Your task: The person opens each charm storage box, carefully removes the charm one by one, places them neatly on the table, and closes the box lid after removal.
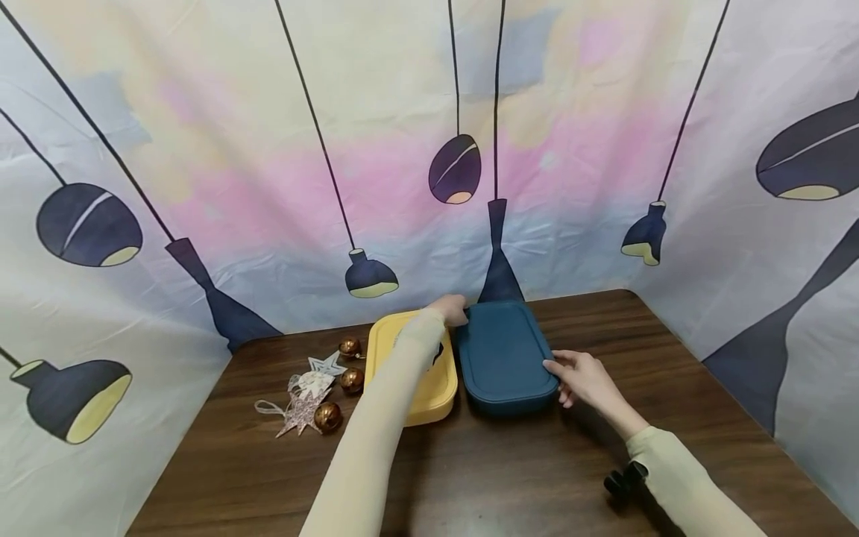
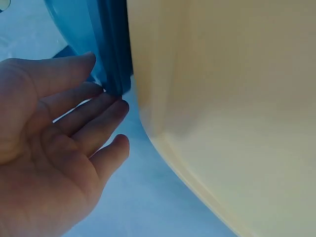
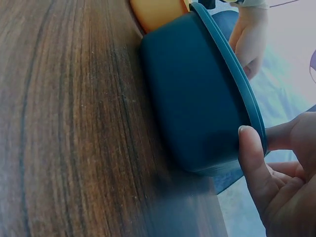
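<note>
A dark blue lidded box (image 1: 505,350) lies on the wooden table, its lid in place. My left hand (image 1: 451,309) is at its far left corner. In the left wrist view, the thumb overlaps the blue lid (image 2: 111,44) and the fingertips meet its edge. My right hand (image 1: 586,379) pinches the lid's rim at the near right side, thumb below the lip and a finger over it, as the right wrist view shows. Close on the left is a yellow lidded box (image 1: 439,395), partly covered by my left forearm.
Left of the yellow box lie several shiny brown balls (image 1: 327,418), a silver star (image 1: 327,364), a pink glittery star (image 1: 303,412) and a white ornament (image 1: 314,384). A printed cloth (image 1: 409,97) with lamp drawings hangs behind the table (image 1: 483,477).
</note>
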The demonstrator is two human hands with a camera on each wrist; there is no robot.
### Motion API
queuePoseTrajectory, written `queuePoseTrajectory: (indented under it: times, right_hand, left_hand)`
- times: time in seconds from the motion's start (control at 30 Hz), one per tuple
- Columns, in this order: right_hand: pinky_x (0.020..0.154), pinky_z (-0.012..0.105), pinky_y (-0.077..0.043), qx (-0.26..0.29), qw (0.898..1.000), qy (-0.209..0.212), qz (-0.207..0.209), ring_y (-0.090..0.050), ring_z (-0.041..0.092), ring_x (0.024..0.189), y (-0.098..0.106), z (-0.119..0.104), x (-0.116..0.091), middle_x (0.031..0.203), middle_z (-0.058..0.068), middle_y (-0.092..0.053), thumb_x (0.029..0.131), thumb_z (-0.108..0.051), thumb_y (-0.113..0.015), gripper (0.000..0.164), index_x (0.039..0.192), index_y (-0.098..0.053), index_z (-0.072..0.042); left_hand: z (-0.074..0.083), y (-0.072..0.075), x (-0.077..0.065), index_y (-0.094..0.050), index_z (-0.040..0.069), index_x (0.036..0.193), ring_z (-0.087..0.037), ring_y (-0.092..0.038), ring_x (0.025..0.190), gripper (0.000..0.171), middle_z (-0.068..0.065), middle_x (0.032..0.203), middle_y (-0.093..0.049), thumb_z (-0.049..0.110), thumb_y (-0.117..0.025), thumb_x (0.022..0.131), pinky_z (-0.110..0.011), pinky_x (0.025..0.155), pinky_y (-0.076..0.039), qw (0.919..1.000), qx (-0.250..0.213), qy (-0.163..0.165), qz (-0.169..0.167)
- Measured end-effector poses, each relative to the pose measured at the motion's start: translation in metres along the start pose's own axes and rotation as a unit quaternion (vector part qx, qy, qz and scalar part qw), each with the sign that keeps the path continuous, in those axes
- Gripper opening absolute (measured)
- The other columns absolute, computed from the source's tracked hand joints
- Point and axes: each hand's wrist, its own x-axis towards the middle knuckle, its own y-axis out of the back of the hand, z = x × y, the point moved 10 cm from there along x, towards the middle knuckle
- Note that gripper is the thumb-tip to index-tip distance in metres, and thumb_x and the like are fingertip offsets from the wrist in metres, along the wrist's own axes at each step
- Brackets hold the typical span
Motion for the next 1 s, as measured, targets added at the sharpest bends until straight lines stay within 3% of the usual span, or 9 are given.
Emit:
queuePoseTrajectory:
  times: [0.17, 0.43, 1.0]
  right_hand:
    - [0.045, 0.037, -0.051, -0.010, 1.000, 0.005, -0.002, -0.057, 0.026, 0.044, 0.000, -0.001, 0.005, 0.059, 0.011, -0.059, 0.092, -0.036, -0.059, 0.057, 0.135, -0.045, 0.000]
    - [0.048, 0.041, -0.052, 0.011, 1.000, -0.001, -0.019, -0.058, 0.024, 0.046, -0.008, -0.001, 0.012, 0.063, 0.015, -0.060, 0.091, -0.037, -0.059, 0.060, 0.136, -0.044, -0.001]
    - [0.050, 0.045, -0.051, 0.025, 0.999, 0.007, -0.039, -0.055, 0.021, 0.044, -0.011, -0.007, 0.009, 0.073, 0.024, -0.059, 0.092, -0.035, -0.058, 0.058, 0.136, -0.044, -0.001]
  left_hand:
    - [-0.007, 0.003, -0.002, -0.040, 0.003, 0.140, -0.027, -0.040, 0.126, 0.044, -0.011, 0.141, -0.041, 0.012, -0.048, 0.097, -0.036, 0.096, -0.040, 0.9999, -0.011, -0.003, -0.004]
    - [-0.018, 0.002, -0.005, -0.042, 0.005, 0.139, -0.027, -0.041, 0.125, 0.043, -0.010, 0.140, -0.042, 0.013, -0.049, 0.097, -0.036, 0.096, -0.040, 0.9999, -0.013, 0.007, 0.002]
    - [-0.025, -0.001, -0.007, -0.042, 0.006, 0.139, -0.026, -0.042, 0.125, 0.044, -0.008, 0.141, -0.042, 0.014, -0.050, 0.097, -0.035, 0.095, -0.041, 0.9995, -0.026, 0.009, 0.014]
